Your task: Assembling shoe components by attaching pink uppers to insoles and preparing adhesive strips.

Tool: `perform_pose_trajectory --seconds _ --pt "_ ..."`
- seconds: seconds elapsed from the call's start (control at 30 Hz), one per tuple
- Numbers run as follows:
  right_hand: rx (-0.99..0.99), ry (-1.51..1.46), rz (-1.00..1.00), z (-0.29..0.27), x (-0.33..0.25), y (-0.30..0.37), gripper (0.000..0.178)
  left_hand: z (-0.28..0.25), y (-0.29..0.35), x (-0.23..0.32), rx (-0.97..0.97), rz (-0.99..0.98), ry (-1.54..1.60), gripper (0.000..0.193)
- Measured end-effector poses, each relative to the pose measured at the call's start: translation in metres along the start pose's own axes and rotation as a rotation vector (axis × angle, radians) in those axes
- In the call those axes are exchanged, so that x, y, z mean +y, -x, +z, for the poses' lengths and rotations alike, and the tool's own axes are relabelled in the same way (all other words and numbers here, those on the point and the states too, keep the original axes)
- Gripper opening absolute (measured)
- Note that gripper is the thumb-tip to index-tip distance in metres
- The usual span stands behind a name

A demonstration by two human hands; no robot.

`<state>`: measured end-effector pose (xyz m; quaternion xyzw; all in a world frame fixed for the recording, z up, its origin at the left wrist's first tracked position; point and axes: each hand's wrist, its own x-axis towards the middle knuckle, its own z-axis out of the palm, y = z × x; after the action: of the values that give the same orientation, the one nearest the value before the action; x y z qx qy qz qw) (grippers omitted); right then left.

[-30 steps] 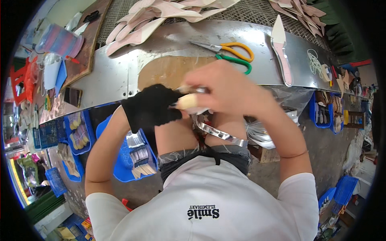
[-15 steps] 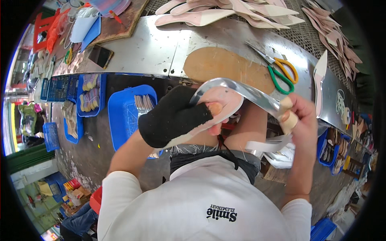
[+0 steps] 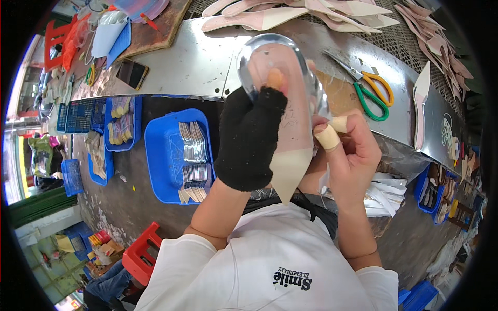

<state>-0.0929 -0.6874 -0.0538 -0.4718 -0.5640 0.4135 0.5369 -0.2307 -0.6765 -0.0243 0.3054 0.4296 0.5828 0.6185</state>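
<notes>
My left hand (image 3: 248, 140), in a black fingerless glove, grips a pink and cream shoe insole (image 3: 294, 129), thumb pressed on its upper face. The rounded heel end points to the table, while the pointed cream end hangs toward my lap. A shiny silver strip (image 3: 322, 103) runs around the rounded end and down the right edge. My right hand (image 3: 355, 153), tape wrapped on its thumb and a finger, pinches at the strip beside that edge. Its fingertips partly hide what lies between them.
Green-and-orange-handled scissors (image 3: 374, 93) and a single insole (image 3: 420, 109) lie on the metal table (image 3: 197, 57). Piled insoles (image 3: 259, 19) are at the back. A blue bin (image 3: 161, 160) with bundled pieces stands left, below a phone (image 3: 132, 73). A red stool (image 3: 142, 254) is at lower left.
The insole has turned more upright and moved up toward the table. The strip, earlier arching loose to the right, now follows the rounded end. My right hand has come in close to the insole.
</notes>
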Motion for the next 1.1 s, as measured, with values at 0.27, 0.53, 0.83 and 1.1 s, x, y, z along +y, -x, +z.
perform_pose_trajectory --seconds 0.27,0.53,0.83,1.1 --pt "0.171 -0.013 0.035 0.015 0.01 -0.007 0.014 -0.002 -0.008 -0.019 0.127 0.219 -0.043 0.038" --pt "-0.263 0.125 0.074 -0.008 0.011 -0.02 0.014 0.005 -0.025 -0.009 0.092 0.053 0.26 0.029" --pt "-0.249 -0.26 0.345 -0.015 0.016 -0.046 0.01 -0.031 -0.043 -0.037 -0.431 -0.134 -0.053 0.056" --pt "-0.288 -0.119 0.171 -0.034 0.012 -0.035 0.015 -0.032 -0.032 -0.036 -0.276 -0.115 0.149 0.037"
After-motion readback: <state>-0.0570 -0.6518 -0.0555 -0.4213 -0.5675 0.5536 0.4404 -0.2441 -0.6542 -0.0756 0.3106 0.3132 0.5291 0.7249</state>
